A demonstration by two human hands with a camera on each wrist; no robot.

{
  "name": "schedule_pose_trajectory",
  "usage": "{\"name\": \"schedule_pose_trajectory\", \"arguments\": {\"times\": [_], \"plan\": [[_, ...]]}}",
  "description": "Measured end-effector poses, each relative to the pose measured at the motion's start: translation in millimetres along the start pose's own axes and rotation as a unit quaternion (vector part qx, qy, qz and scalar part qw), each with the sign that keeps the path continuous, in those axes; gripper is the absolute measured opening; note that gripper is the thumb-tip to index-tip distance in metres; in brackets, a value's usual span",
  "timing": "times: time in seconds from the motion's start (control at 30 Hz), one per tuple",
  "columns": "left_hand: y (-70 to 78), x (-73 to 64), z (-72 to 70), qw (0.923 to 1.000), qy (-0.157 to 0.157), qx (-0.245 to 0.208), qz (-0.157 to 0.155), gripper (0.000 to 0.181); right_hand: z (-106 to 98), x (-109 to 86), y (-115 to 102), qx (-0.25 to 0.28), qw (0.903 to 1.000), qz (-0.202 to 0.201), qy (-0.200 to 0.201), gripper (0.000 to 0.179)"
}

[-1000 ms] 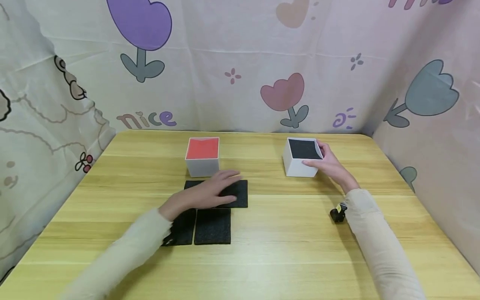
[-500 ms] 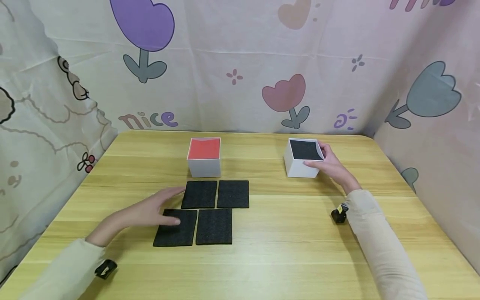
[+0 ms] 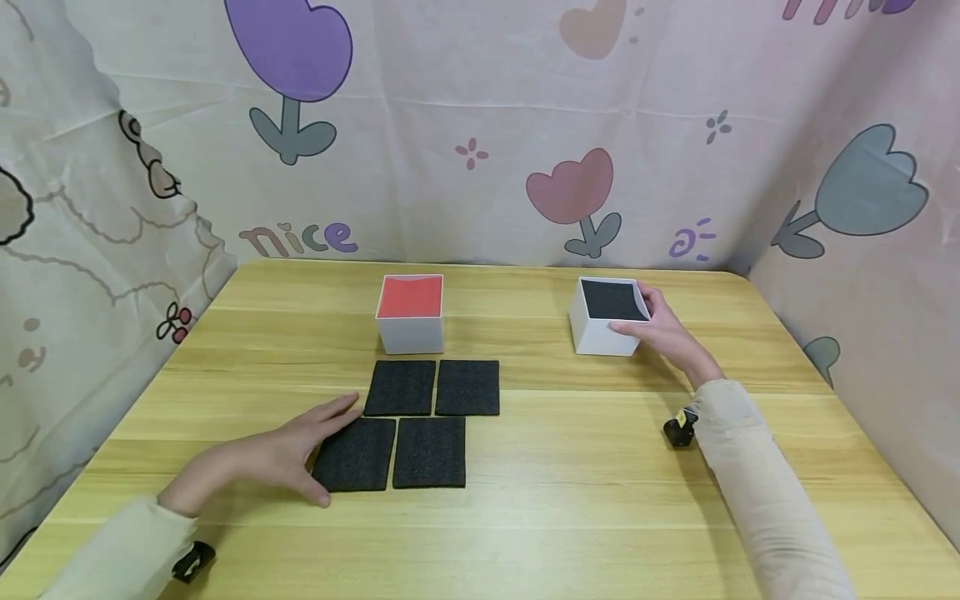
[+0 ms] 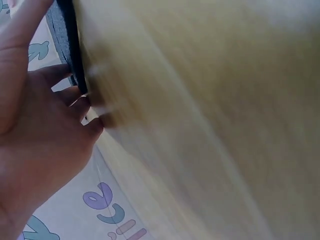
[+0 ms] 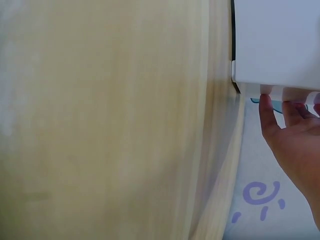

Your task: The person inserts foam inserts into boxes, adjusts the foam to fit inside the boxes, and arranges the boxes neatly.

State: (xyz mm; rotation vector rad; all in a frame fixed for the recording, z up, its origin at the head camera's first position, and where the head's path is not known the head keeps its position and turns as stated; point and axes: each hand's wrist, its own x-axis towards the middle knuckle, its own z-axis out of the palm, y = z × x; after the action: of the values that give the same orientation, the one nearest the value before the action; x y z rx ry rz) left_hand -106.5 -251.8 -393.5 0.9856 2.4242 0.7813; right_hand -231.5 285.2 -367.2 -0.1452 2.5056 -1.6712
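Observation:
Several thin black square pads, felt-like in look, lie flat in two rows left of the table's middle in the head view. My left hand (image 3: 270, 457) spans the left edge of the front-left pad (image 3: 354, 455), thumb at its near corner and fingers at its far corner. In the left wrist view, the fingertips (image 4: 96, 125) meet the table beside a pad's dark edge (image 4: 75, 45). A white box (image 3: 600, 338) with a black top layer inside (image 3: 615, 300) stands at the back right. My right hand (image 3: 669, 335) grips this box at its right side, thumb across the front.
A second white box (image 3: 411, 337) with a red top layer (image 3: 409, 297) stands behind the pads. Patterned cloth (image 3: 450, 75) hangs behind the wooden table (image 3: 570, 500) and along both sides. A small black camera (image 3: 679, 427) sits at my right wrist.
My left hand has swept left from over the back row of pads, then lowered to the front-left pad's left edge. My right hand stays on its box.

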Motion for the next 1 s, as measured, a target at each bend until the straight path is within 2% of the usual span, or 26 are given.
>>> {"name": "schedule_pose_trajectory", "arguments": {"times": [0.17,0.4,0.5,0.63,0.8,1.0], "plan": [[1.8,-1.3,1.7,0.9998,0.015,0.009,-0.011,0.1,2,-4.9,-7,-0.005,1.0,0.003,-0.001,0.095],[10.2,-4.8,5.2,0.9959,0.034,0.055,-0.063,0.098,3,-4.3,-6,-0.004,1.0,0.001,0.0,0.094],[10.7,-6.2,5.7,0.9935,0.044,0.078,-0.07,0.097,0,3.6,9,-0.01,0.9999,-0.004,0.006,0.096],[12.9,-8.3,2.4,0.9906,0.06,0.102,-0.069,0.095,-4,12.5,25,-0.014,0.9998,-0.007,0.01,0.097],[24.3,-10.3,-7.6,0.9883,0.087,0.112,-0.055,0.093,-2,5.0,9,0.004,1.0,-0.001,0.004,0.095],[33.8,-3.2,-16.5,0.987,0.116,0.109,-0.022,0.093,2,-5.0,-8,-0.003,1.0,-0.002,0.001,0.093]]}}
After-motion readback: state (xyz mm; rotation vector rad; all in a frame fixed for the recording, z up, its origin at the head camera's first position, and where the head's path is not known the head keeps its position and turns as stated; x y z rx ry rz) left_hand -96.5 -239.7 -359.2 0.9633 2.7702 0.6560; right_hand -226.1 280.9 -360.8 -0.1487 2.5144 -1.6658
